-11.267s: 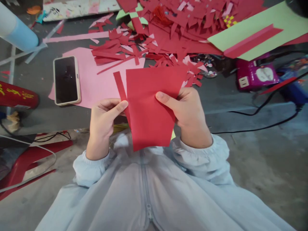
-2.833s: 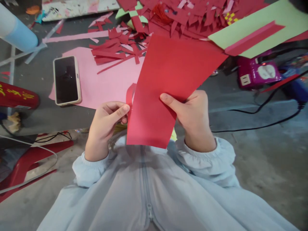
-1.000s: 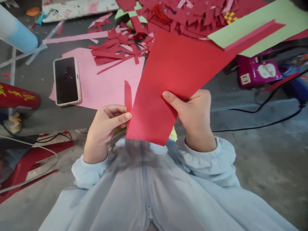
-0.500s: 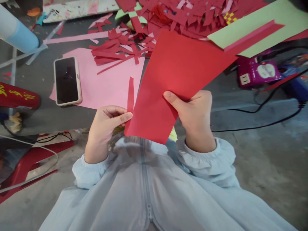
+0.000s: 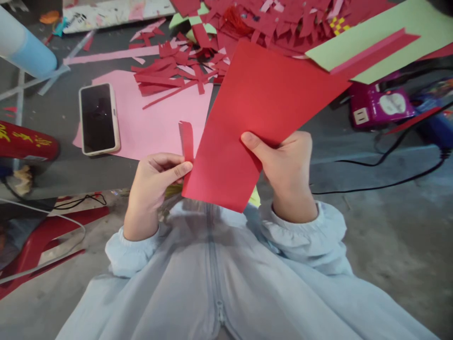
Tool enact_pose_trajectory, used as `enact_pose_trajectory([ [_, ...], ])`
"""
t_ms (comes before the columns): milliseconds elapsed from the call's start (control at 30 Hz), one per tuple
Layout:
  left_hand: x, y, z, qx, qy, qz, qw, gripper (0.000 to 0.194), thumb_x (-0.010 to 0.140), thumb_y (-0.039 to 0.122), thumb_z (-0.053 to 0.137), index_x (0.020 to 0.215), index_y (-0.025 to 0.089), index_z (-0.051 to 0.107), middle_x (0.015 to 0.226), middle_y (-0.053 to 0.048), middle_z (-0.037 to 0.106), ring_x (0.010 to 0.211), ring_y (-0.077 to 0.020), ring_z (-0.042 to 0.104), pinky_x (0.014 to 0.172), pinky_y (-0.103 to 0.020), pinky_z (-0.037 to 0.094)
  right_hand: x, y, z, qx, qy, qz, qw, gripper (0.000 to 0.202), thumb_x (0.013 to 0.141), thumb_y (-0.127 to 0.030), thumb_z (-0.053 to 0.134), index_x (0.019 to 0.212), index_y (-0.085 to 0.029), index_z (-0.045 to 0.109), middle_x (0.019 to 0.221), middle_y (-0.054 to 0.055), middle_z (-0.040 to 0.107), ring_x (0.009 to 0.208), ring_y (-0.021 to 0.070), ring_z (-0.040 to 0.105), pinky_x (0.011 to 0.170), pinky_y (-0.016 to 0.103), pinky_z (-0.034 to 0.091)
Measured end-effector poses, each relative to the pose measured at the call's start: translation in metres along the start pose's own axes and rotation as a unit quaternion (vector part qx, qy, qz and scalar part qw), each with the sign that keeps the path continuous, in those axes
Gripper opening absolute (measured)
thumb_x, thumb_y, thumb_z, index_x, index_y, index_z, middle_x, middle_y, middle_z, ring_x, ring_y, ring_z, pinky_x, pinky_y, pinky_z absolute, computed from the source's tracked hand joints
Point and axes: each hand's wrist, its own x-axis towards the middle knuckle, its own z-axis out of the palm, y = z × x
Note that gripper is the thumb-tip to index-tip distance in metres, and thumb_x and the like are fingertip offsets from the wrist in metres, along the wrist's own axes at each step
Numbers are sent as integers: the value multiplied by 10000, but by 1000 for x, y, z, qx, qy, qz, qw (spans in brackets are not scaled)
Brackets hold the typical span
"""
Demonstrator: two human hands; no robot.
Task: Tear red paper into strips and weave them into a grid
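A large sheet of red paper (image 5: 264, 97) is held up over the table's near edge. My right hand (image 5: 283, 165) grips its right side, the thumb flat on top and the fingers hidden beneath. At the sheet's lower left edge, my left hand (image 5: 155, 184) pinches a narrow red paper strip (image 5: 187, 139) between thumb and fingers. The strip's free end stands up and bends left; its lower end meets the sheet near the bottom left corner. Whether the two are still joined there I cannot tell.
Pink paper (image 5: 159, 123) lies under a phone (image 5: 99, 119). Red paper scraps (image 5: 166, 71) are heaped behind. Green paper (image 5: 382, 47) with a folded red strip is at the upper right, near a purple box (image 5: 380, 105) and black cables (image 5: 385, 186). A red can (image 5: 28, 141) lies left.
The strip's free end has dropped and curled to the left, and my left hand has shifted slightly left and up. My right hand and the sheet have barely moved.
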Motion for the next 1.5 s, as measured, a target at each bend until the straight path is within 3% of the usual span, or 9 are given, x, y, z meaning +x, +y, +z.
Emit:
enact_pose_trajectory([
  [167, 3, -1, -4, 15, -67, -30, 997, 317, 497, 340, 963, 642, 164, 743, 540, 17, 637, 453, -46, 495, 432, -174, 392, 4, 3, 0, 6, 9, -1, 1000, 516, 673, -467, 845, 495, -232, 421, 489, -36, 377, 506, 127, 429, 447, 298, 294],
  [433, 3, -1, -4, 38, -92, -40, 994, 268, 501, 302, 947, 618, 172, 744, 547, 14, 642, 449, -51, 493, 424, -180, 403, 10, 17, 5, 98, -26, 16, 995, 377, 673, -521, 847, 615, -236, 606, 663, 0, 654, 681, 212, 659, 577, 347, 509],
  [633, 4, -3, -2, 15, -31, -2, 999, 230, 498, 244, 928, 624, 172, 750, 530, 20, 645, 426, -43, 493, 419, -168, 406, 10, 8, 4, 231, -99, 88, 964, 396, 611, -601, 859, 729, -248, 724, 754, 0, 733, 680, 187, 689, 603, 341, 576],
  [733, 6, -5, 0, 9, -2, 18, 1000, 217, 501, 241, 915, 614, 166, 745, 540, 13, 657, 426, -44, 494, 417, -173, 408, 8, 4, 0, 231, -162, 150, 948, 428, 546, -632, 875, 679, -248, 741, 635, -11, 706, 546, 152, 633, 492, 302, 548],
  [833, 7, -7, 2, 3, 20, 40, 999, 178, 537, 233, 894, 628, 173, 753, 553, 14, 668, 428, -40, 496, 421, -169, 410, 5, 3, -4, 230, -223, 175, 931, 354, 570, -555, 899, 718, -257, 779, 739, 0, 767, 612, 156, 681, 590, 310, 610],
  [900, 7, -9, 2, -3, 23, 46, 999, 161, 563, 233, 886, 652, 175, 765, 566, 13, 677, 434, -39, 504, 428, -164, 420, 4, 3, -5, 222, -237, 168, 931, 302, 612, -518, 891, 752, -268, 793, 828, 5, 792, 705, 179, 720, 679, 333, 637],
  [1067, 5, -9, 1, -11, -11, 41, 999, 134, 635, 268, 854, 700, 173, 784, 593, 1, 692, 446, -42, 519, 442, -165, 430, 5, 4, -4, 177, -206, 110, 956, 232, 689, -471, 849, 785, -265, 803, 895, -3, 803, 786, 214, 729, 719, 369, 625],
  [1300, 3, -4, 6, -14, -15, 28, 999, 146, 660, 301, 794, 652, 162, 749, 611, -18, 702, 445, -62, 530, 437, -191, 415, 7, 1, -7, 58, -173, 54, 982, 166, 732, -412, 813, 745, -247, 794, 843, -1, 789, 785, 231, 706, 633, 328, 547],
  [1500, 1, -2, 8, -23, -20, 26, 999, 107, 669, 259, 773, 620, 172, 734, 591, -8, 683, 439, -60, 512, 441, -198, 409, 7, -1, -7, 34, -166, 30, 985, 132, 734, -382, 804, 738, -251, 790, 766, -14, 759, 717, 209, 682, 585, 305, 505],
])
